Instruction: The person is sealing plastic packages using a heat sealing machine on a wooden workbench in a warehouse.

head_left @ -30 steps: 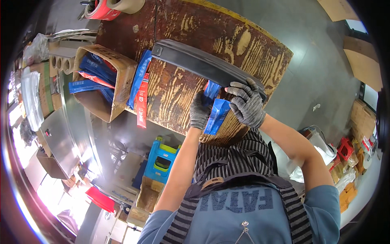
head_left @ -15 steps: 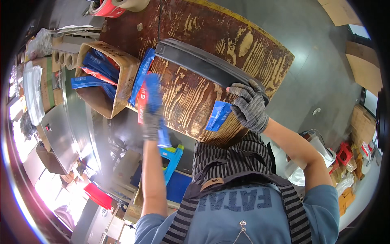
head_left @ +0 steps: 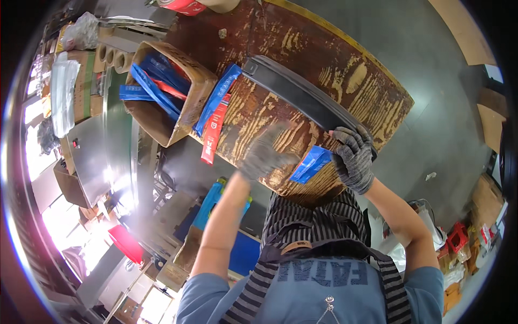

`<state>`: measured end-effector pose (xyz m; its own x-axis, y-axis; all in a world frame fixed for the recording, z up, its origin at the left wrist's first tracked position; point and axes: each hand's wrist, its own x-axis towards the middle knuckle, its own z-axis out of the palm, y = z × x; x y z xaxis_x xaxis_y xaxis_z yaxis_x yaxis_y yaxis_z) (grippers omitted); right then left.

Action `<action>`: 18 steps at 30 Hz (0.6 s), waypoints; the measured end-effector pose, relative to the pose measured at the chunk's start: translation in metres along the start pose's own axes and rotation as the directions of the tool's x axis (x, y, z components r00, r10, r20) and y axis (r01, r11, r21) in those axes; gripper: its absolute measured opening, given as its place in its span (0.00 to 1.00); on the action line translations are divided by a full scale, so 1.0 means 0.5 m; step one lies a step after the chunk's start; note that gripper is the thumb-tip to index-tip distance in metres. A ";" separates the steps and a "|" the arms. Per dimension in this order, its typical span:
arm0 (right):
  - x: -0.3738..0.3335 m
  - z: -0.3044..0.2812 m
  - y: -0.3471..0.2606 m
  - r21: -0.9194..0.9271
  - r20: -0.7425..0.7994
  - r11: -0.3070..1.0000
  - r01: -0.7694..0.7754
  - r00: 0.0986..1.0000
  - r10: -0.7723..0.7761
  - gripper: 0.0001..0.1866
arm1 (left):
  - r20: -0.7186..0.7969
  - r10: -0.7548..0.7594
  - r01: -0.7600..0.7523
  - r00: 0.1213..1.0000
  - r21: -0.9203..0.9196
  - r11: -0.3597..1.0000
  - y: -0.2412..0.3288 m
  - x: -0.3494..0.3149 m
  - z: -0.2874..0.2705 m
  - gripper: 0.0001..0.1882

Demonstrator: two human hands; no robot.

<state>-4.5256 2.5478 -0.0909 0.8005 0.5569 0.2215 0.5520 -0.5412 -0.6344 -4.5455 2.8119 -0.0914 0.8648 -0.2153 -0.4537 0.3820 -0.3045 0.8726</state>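
A long dark grey bar-shaped device (head_left: 302, 97) lies slantwise across the worn wooden tabletop. My right hand (head_left: 353, 159), in a grey knit glove, has its fingers curled over the device's right end. Beside that palm a small blue packet (head_left: 311, 164) lies on the wood, its right edge against or under the glove. Blurred by motion, my gloved left hand (head_left: 267, 154) passes over the table's near edge with fingers apart and nothing visible in it. Left of the device lie a long blue packet (head_left: 218, 99) and a red packet (head_left: 215, 132).
A cardboard box (head_left: 197, 81) of blue and red packets stands on its side at the table's left. Red and brown rolls (head_left: 186, 5) sit at the far edge. A bright blue stool (head_left: 210, 202) stands below. Cartons (head_left: 86, 102) and shelving fill the left.
My left hand has moved right, away from the box side, and no longer carries a blue packet. Another blue packet now lies across the box's contents. My right hand stays on the device.
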 end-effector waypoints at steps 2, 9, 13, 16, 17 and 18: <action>0.000 0.000 0.005 0.002 0.004 1.000 -0.006 1.000 0.006 0.10 | 0.149 -0.119 0.133 0.982 -0.084 0.988 -0.036 -0.006 0.084 0.35; 0.015 -0.038 -0.024 0.050 0.052 0.987 -0.154 0.987 0.152 0.17 | 0.277 -0.389 0.477 0.879 -0.542 0.692 -0.120 -0.008 0.112 0.24; 0.006 -0.035 -0.025 0.148 0.073 0.984 -0.103 0.993 0.093 0.18 | 0.171 -0.335 0.376 0.927 -0.378 0.846 -0.137 0.044 0.115 0.24; -0.009 -0.026 -0.019 0.171 0.123 0.981 -0.089 0.990 0.068 0.20 | 0.015 -0.189 0.185 0.982 -0.302 0.935 -0.116 0.079 0.133 0.27; -0.013 -0.025 -0.018 0.184 0.137 0.979 -0.090 0.988 0.065 0.21 | 0.028 -0.192 0.191 0.981 -0.293 0.937 -0.119 0.085 0.133 0.27; -0.015 -0.026 -0.016 0.209 0.154 0.974 -0.093 0.986 0.061 0.21 | 0.025 -0.242 0.239 0.970 -0.281 0.929 -0.120 0.086 0.131 0.27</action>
<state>-4.5330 2.5396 -0.0779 0.7872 0.6132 0.0657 0.4145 -0.4471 -0.7926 -4.5523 2.7602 -0.1750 0.7381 -0.1582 -0.6559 0.6536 -0.0737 0.7533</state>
